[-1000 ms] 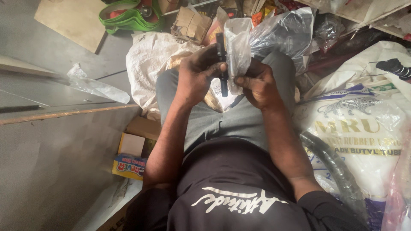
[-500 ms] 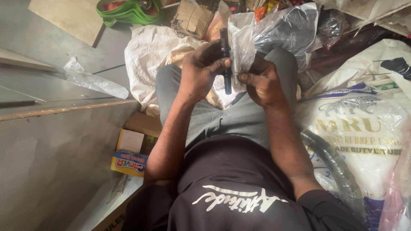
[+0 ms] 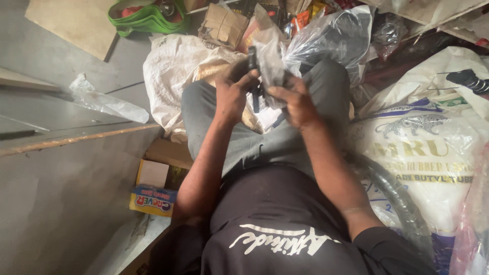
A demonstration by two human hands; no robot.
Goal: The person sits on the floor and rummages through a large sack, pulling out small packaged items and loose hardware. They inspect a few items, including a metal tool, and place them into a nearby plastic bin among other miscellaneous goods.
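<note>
Left grip [image 3: 232, 97] clutches black part [image 3: 252, 58]; sacks [image 3: 170, 66] surround.

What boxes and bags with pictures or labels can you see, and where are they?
Small box: low left by the leg, flat, yellow and blue.
Big sack: right side, white with an animal picture and dark lettering.
Cardboard box: top middle, brown, crumpled.
Clear bag: held in both hands, see-through plastic.

Dark part [image 3: 253, 76] largely hidden behind left hand [image 3: 232, 94] and clear bag [image 3: 270, 63]; kind indeterminate. Right hand [image 3: 295, 102] blurred. Hose [image 3: 397, 198] cut off below.
</note>
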